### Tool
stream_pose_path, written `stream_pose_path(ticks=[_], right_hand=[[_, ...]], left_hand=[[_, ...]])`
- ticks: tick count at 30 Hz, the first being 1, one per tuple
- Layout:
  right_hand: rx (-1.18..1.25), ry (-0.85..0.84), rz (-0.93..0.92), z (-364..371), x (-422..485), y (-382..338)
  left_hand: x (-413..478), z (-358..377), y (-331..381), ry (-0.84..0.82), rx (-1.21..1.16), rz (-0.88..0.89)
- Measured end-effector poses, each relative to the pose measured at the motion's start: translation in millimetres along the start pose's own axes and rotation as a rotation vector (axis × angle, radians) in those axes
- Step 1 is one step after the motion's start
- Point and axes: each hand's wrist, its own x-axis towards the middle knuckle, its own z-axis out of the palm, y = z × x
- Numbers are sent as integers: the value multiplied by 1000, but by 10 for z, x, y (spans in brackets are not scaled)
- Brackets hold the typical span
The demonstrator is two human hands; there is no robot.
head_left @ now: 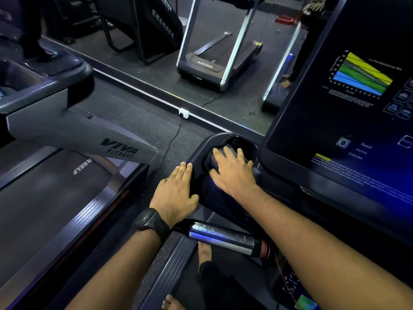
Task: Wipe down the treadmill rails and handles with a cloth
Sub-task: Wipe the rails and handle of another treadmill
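cloth | under right hand | apparently in console pocket

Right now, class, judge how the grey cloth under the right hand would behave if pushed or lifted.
Probably floppy: the cloth lies bunched under the right hand, shaped to the cup holder. Likely light for its size, being soft fabric. Pushed, it should slide and fold, not roll, on the smooth plastic.

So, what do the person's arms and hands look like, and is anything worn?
The left arm and the right arm are bare, with no sleeves in view. The left hand and the right hand wear no gloves, and I see no rings. A black wristwatch with a dark squarish face sits on the left wrist.
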Motion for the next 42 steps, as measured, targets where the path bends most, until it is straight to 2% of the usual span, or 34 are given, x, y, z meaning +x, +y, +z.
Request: stream_pose_path(ticks=[6, 8, 11, 12, 16, 22, 24, 27, 32, 36, 40, 42], right_hand=[[-112, 231, 89, 221, -164, -93], [12, 270, 190, 91, 59, -151], [308, 194, 406, -122, 335, -224], [284, 201, 427, -113, 342, -258], [-54, 213, 236, 239, 46, -417], [-205, 120, -71, 177, -36, -87], [-224, 76, -75, 131, -36, -123], [-284, 98, -39, 151, -125, -230], [-382, 153, -172, 244, -189, -12], [-309, 92, -164, 141, -116, -19], [-326, 147, -305, 269, -361, 168], [-244, 115, -291, 163, -219, 196]], left_hand=[[-14, 3, 7, 8, -17, -2], [-9, -7, 7, 14, -13, 2], [-14, 7, 4, 8, -15, 4], [-12, 11, 0, 4, -15, 1], [18, 25, -29, 2, -1, -1], [2, 31, -28, -6, 0, 3], [5, 14, -19, -6, 2, 5], [15, 6, -9, -9, 3, 7], [8, 19, -31, -12, 37, 3], [-13, 17, -16, -1, 58, -7], [-51, 1, 1, -2, 56, -5], [-58, -10, 3, -1, 60, -2]])
